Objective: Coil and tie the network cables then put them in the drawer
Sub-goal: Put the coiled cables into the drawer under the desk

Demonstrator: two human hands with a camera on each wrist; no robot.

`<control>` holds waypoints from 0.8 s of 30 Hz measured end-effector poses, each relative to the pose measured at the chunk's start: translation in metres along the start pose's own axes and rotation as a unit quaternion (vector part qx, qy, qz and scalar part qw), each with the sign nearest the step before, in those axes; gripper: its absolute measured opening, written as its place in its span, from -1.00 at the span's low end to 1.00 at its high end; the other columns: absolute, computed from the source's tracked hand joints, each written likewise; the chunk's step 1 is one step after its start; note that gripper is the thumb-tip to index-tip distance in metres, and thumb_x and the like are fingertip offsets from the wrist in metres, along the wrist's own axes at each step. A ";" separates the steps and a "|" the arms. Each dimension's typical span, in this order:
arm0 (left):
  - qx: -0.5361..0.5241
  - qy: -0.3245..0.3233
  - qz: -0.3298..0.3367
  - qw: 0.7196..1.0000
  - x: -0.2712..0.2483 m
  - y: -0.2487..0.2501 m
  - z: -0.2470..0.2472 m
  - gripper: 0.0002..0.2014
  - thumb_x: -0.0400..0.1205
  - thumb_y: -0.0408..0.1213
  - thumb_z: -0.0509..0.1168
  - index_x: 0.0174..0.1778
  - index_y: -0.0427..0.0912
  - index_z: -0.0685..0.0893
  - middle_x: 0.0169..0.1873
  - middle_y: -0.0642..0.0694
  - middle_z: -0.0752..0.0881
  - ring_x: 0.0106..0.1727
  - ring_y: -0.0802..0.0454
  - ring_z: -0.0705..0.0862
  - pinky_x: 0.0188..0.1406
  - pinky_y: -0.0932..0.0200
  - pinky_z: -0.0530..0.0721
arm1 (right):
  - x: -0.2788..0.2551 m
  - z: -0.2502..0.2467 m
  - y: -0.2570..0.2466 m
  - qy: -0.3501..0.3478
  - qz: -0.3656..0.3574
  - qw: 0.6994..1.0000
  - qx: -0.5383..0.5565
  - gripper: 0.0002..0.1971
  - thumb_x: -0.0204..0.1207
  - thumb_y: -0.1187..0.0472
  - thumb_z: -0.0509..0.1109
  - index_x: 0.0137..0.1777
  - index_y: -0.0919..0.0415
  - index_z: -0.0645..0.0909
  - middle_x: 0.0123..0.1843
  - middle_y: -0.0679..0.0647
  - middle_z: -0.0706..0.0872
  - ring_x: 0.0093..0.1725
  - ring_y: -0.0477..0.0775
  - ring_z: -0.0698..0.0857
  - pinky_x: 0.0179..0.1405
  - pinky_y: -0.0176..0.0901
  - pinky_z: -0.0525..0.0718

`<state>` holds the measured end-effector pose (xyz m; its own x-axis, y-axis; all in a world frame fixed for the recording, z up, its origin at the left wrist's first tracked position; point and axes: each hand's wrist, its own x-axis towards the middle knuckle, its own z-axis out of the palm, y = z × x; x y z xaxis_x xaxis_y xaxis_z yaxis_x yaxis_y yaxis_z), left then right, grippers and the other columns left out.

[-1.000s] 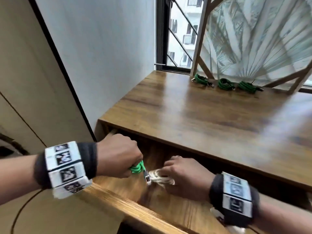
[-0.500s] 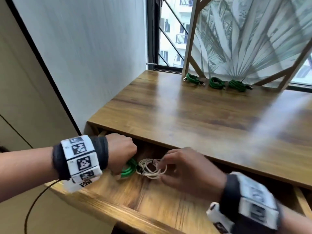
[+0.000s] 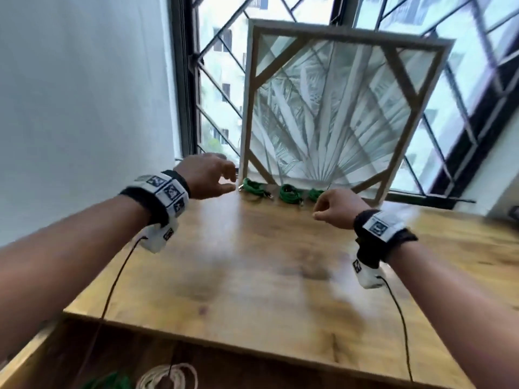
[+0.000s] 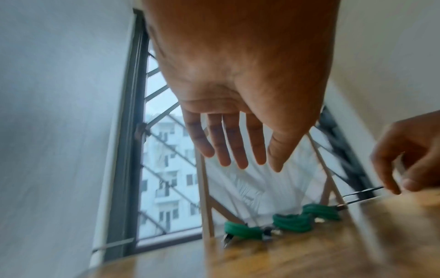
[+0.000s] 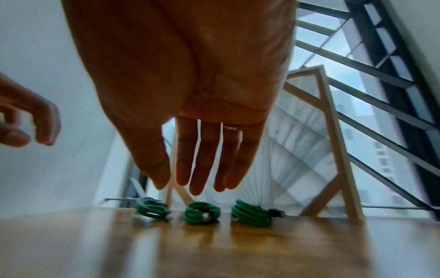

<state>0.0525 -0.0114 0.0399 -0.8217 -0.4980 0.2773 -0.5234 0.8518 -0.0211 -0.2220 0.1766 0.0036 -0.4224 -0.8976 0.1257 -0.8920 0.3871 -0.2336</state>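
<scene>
1. Two coils, one green [image 3: 108, 381] and one white [image 3: 168, 378], now lie released in the open drawer [image 3: 19, 360]; a second ago they were being held there.
2. Three green cables [image 5: 201, 212] remain along the desk's [image 3: 252, 276] far edge, against the leaning frame [image 3: 331, 113].
3. Both the left hand [image 3: 206, 175] and the right hand [image 3: 335, 209] are raised over the desk, empty, fingers loose.
4. Open room is left between the hands and the cables.

- Three green coiled cables [image 5: 201, 212] lie in a row at the desk's far edge, against the frame.
- Down in the open drawer [image 3: 33, 357]: one cream coil [image 3: 168, 377], one green coil [image 3: 109, 382] beside it.
</scene>
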 end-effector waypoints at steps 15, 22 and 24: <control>0.152 -0.127 -0.013 0.980 0.164 0.005 0.127 -0.45 0.68 0.33 0.22 0.31 -0.02 0.75 0.32 -0.07 0.77 0.37 -0.16 0.73 0.25 -0.03 0.69 | 0.152 0.052 0.025 -0.148 0.063 0.982 -0.094 -0.26 0.54 -0.34 0.46 0.70 -0.21 0.38 0.65 0.18 0.35 0.55 0.37 0.53 0.55 0.18 0.53; 0.118 -0.123 -0.060 0.984 0.149 0.021 0.124 -0.70 0.70 -0.01 0.31 0.12 -0.12 0.82 0.10 -0.10 0.86 0.11 -0.19 0.83 -0.11 0.14 0.68 | 0.136 0.042 0.011 -0.139 0.034 0.987 -0.077 -0.56 0.48 -0.11 0.59 0.35 -0.12 0.72 0.41 0.12 0.59 0.26 0.24 0.71 0.25 0.01 0.71; 0.103 -0.153 -0.063 0.981 0.128 0.030 0.108 -0.71 0.70 -0.05 0.35 0.13 -0.17 0.84 0.08 -0.15 0.85 0.09 -0.19 0.82 -0.16 0.15 0.60 | 0.113 0.034 -0.003 -0.155 0.020 0.985 -0.079 -0.60 0.40 0.01 0.68 0.26 -0.03 0.81 0.29 0.09 0.76 0.18 0.15 0.76 0.15 -0.09 0.75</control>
<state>-0.0932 -0.0672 -0.0287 -0.7610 -0.6486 -0.0104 -0.6330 0.7460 -0.2070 -0.2621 0.0668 -0.0142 -0.4103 -0.8929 -0.1856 -0.8999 0.4294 -0.0763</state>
